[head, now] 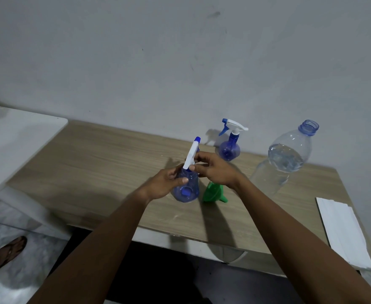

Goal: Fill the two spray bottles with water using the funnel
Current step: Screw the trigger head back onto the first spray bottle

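A small blue spray bottle (pixel 186 190) stands on the wooden table (pixel 105 163), near its middle. My left hand (pixel 166 183) grips its body from the left. My right hand (pixel 213 170) pinches the neck just under the white trigger head (pixel 192 153). A green funnel (pixel 213 193) lies on its side right of that bottle, partly under my right wrist. The second blue spray bottle (pixel 229 148) stands farther back with its head on. A large clear water bottle (pixel 288 154), uncapped and partly full, stands at the back right.
A folded white cloth or paper (pixel 344 233) lies at the table's right front corner. A white plastic chair (pixel 11 145) stands left of the table. A grey wall runs behind the table. A sandalled foot (pixel 2 255) shows on the floor at lower left.
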`<state>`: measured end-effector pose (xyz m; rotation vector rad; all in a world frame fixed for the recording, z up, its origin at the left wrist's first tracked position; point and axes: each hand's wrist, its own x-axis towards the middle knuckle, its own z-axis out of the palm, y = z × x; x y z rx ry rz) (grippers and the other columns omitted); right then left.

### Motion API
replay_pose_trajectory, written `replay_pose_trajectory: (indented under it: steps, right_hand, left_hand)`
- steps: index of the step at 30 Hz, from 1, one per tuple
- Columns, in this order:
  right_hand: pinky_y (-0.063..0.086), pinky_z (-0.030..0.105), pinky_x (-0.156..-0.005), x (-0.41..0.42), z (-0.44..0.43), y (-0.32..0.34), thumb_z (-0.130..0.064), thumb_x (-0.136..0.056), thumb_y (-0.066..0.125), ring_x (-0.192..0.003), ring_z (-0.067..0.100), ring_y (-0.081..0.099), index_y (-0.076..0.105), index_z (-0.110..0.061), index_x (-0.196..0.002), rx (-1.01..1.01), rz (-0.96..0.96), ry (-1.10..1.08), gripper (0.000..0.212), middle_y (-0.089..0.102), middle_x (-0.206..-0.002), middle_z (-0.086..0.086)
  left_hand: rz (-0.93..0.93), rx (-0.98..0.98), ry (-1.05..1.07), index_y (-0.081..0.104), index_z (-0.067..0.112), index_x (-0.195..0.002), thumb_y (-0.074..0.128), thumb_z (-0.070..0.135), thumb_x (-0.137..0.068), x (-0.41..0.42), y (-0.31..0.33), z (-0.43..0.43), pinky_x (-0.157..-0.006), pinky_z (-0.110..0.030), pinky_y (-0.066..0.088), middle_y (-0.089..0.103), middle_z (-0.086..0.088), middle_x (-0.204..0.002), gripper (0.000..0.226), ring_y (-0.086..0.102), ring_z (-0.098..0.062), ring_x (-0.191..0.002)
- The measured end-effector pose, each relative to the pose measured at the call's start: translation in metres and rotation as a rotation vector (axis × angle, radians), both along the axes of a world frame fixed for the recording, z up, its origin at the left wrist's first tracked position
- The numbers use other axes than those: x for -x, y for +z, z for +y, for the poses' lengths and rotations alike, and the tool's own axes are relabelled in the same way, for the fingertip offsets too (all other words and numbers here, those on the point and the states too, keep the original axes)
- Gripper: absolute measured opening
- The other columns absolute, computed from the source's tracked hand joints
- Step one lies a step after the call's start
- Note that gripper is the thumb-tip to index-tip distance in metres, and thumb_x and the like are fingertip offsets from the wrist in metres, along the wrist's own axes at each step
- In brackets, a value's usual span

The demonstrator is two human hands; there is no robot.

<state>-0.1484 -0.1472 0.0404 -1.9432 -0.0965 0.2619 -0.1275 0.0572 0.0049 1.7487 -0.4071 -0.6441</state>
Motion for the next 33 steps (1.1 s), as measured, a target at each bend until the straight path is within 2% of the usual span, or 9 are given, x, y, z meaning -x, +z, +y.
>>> replay_pose_trajectory:
  steps: [2,4,6,11,15,18,25,30,33]
  right_hand:
    - [0.06,0.041,-0.091,-0.0024,-0.0002,0.0017,-0.013,-0.096,0.069,-0.105,0.025,0.07,0.066,-0.007,-0.11,0.03,-0.001,0.012,0.016,0.07,-0.111,0.008]
    - [0.056,0.024,-0.081,-0.0027,0.0012,0.0047,-0.011,-0.095,0.069,-0.096,0.006,0.067,0.063,-0.015,-0.101,0.051,-0.013,0.026,0.009,0.067,-0.104,-0.002]
    - [0.053,0.018,-0.076,-0.0034,0.0021,0.0055,-0.009,-0.095,0.07,-0.095,0.004,0.066,0.059,-0.018,-0.095,0.049,-0.021,0.028,0.014,0.066,-0.104,-0.002]
    - [0.057,0.025,-0.079,-0.0038,0.0008,0.0037,-0.01,-0.089,0.077,-0.1,0.011,0.067,0.059,-0.019,-0.096,0.016,-0.016,0.018,0.021,0.068,-0.108,0.007]
    - [0.06,0.031,-0.087,-0.0023,-0.0053,-0.0002,-0.003,-0.089,0.075,-0.103,0.016,0.071,0.06,-0.006,-0.121,-0.095,0.061,0.002,0.035,0.074,-0.112,0.009]
    - [0.06,0.033,-0.092,-0.0018,-0.0066,-0.0005,-0.003,-0.092,0.071,-0.11,0.019,0.07,0.061,-0.011,-0.133,-0.069,0.058,0.035,0.043,0.072,-0.118,0.006]
    - [0.057,0.031,-0.095,-0.0051,-0.0042,0.0046,-0.003,-0.094,0.069,-0.112,0.018,0.065,0.066,-0.012,-0.11,0.065,-0.044,0.114,0.019,0.067,-0.115,0.009]
    - [0.059,0.036,-0.095,-0.0101,-0.0001,0.0042,-0.003,-0.09,0.072,-0.118,0.033,0.059,0.052,0.006,-0.123,0.112,-0.078,0.118,0.039,0.057,-0.121,0.024]
    - [0.06,0.041,-0.094,-0.0093,-0.0029,0.0052,-0.001,-0.088,0.074,-0.112,0.029,0.065,0.052,0.002,-0.122,0.07,-0.015,0.112,0.04,0.061,-0.125,0.021]
  left_hand:
    - [-0.001,-0.006,0.001,0.049,0.011,-0.145,0.061,0.005,-0.097,-0.0006,-0.0006,0.0003,-0.088,-0.013,0.051,0.068,0.006,-0.122,0.05,0.066,0.004,-0.108]
    - [-0.002,-0.009,0.0,0.05,0.012,-0.145,0.061,0.007,-0.097,-0.0011,-0.0021,0.0008,-0.093,-0.017,0.052,0.069,0.007,-0.121,0.05,0.066,0.0,-0.11]
    - [-0.003,-0.023,-0.001,0.05,0.015,-0.145,0.062,0.01,-0.097,-0.0013,-0.0027,0.0013,-0.103,-0.025,0.051,0.069,0.007,-0.124,0.05,0.065,-0.005,-0.116]
    - [-0.002,-0.036,-0.016,0.049,0.019,-0.146,0.063,0.015,-0.097,-0.003,-0.0027,0.0014,-0.107,-0.03,0.048,0.069,0.004,-0.127,0.051,0.063,-0.011,-0.121]
    - [0.0,-0.015,0.002,0.05,0.016,-0.145,0.063,0.009,-0.096,-0.0023,-0.0035,0.0007,-0.096,-0.019,0.052,0.068,0.0,-0.129,0.051,0.063,-0.012,-0.121]
    - [0.017,0.0,-0.001,0.049,0.016,-0.145,0.062,0.006,-0.097,-0.0012,-0.0032,0.0004,-0.088,-0.014,0.051,0.067,0.0,-0.13,0.051,0.065,-0.004,-0.115]
    - [0.032,-0.019,-0.005,0.048,0.019,-0.147,0.065,0.013,-0.096,-0.0049,-0.0067,0.0014,-0.11,-0.035,0.046,0.068,0.003,-0.13,0.055,0.062,-0.01,-0.123]
    - [0.045,-0.017,-0.024,0.046,0.018,-0.149,0.064,0.015,-0.096,-0.0051,-0.0066,0.0028,-0.112,-0.035,0.043,0.067,0.004,-0.133,0.056,0.06,-0.011,-0.126]
    - [0.046,-0.025,-0.031,0.046,0.018,-0.149,0.064,0.015,-0.097,-0.0044,-0.0045,0.0028,-0.108,-0.028,0.047,0.067,0.005,-0.132,0.055,0.062,-0.008,-0.123]
